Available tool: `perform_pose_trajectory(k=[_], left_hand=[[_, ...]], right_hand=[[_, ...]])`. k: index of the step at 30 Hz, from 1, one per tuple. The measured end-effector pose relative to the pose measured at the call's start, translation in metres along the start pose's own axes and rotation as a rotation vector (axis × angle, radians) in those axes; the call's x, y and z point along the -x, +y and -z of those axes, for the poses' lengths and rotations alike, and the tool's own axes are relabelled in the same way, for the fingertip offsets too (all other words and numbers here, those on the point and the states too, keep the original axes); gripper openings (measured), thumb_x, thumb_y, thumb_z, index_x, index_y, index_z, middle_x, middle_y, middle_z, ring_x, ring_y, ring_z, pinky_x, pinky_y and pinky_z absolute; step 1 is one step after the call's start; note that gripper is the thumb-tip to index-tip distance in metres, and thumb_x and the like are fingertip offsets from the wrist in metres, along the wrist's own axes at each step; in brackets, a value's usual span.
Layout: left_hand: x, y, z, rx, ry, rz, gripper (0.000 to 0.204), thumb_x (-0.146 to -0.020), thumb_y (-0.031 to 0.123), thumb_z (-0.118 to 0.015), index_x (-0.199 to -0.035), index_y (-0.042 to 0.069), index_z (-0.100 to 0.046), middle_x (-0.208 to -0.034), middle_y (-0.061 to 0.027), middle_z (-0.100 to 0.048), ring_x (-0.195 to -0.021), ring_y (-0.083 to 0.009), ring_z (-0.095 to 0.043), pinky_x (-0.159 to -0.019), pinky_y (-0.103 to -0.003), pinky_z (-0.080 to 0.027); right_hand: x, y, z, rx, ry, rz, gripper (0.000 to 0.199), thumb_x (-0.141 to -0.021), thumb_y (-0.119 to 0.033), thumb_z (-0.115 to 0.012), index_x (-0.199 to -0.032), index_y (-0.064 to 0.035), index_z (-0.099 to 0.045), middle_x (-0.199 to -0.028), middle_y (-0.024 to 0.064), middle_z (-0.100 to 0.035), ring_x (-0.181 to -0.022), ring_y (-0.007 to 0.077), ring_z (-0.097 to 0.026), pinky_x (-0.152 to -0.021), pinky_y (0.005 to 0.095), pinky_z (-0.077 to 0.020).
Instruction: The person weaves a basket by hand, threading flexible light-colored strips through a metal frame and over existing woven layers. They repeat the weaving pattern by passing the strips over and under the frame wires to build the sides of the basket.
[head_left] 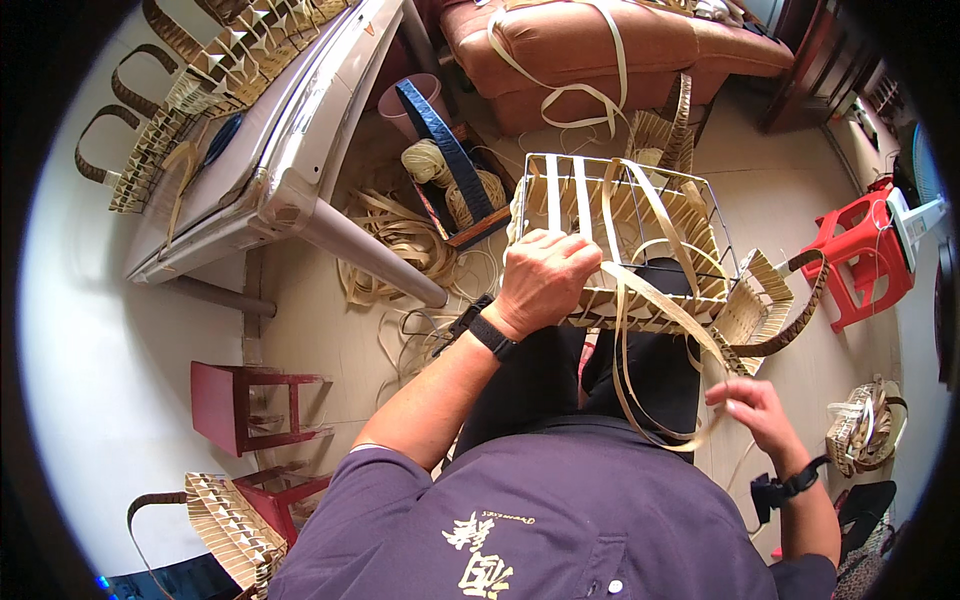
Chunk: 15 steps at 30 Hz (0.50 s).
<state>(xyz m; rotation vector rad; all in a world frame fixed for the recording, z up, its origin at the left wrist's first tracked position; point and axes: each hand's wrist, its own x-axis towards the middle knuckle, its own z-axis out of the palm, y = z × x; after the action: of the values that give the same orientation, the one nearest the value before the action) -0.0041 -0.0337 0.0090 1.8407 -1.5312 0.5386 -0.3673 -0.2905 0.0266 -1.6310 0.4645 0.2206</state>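
Note:
A pale woven basket (655, 312) with a dark wire frame rests across my thighs. Flat cream strips (581, 195) cross its open top. My left hand (550, 272) is closed over the near left rim, fingers wrapped on the weave and the strip there; what lies under the palm is hidden. From beside that hand a long beige strip (665, 306) runs right and loops down over my lap. My right hand (758, 408), off the basket's near right corner, has bent fingers loosely around the loop of this strip, thumb and forefinger slightly apart.
A grey table (290, 200) with handled woven baskets (160, 140) stands at left. Coiled strips (395, 240) and a box with a blue handle (440, 130) lie by its leg. Another small basket (757, 300) touches the right side. Red stools (865, 250) (225, 405) and a brown sofa (600, 60) surround me.

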Motion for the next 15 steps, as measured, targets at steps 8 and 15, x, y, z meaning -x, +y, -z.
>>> perform_pose_trajectory(k=[8,15], left_hand=[[-0.001,0.000,-0.004,0.017,0.014,0.002,0.006,-0.094,0.019,-0.076,-0.099,0.017,-0.074,-0.092,-0.0018,-0.075,-0.086,-0.0248,-0.075,-0.082,-0.040,-0.057],[0.003,-0.003,-0.001,0.024,-0.003,0.028,0.008,-0.096,0.021,-0.077,-0.099,0.015,-0.072,-0.090,-0.0038,-0.073,-0.083,-0.0273,-0.074,-0.080,-0.042,-0.057]], right_hand=[[-0.132,-0.037,-0.087,-0.133,-0.139,0.358,0.059,-0.091,0.013,-0.051,-0.147,0.0028,-0.069,-0.135,0.0127,-0.078,-0.125,0.0196,-0.074,-0.112,0.0382,-0.0585],[-0.154,-0.082,-0.095,0.696,-0.105,0.700,0.097,-0.084,0.001,-0.071,-0.176,-0.0154,-0.042,-0.130,0.0162,-0.077,-0.105,0.0254,-0.079,-0.095,0.0402,-0.0652]])
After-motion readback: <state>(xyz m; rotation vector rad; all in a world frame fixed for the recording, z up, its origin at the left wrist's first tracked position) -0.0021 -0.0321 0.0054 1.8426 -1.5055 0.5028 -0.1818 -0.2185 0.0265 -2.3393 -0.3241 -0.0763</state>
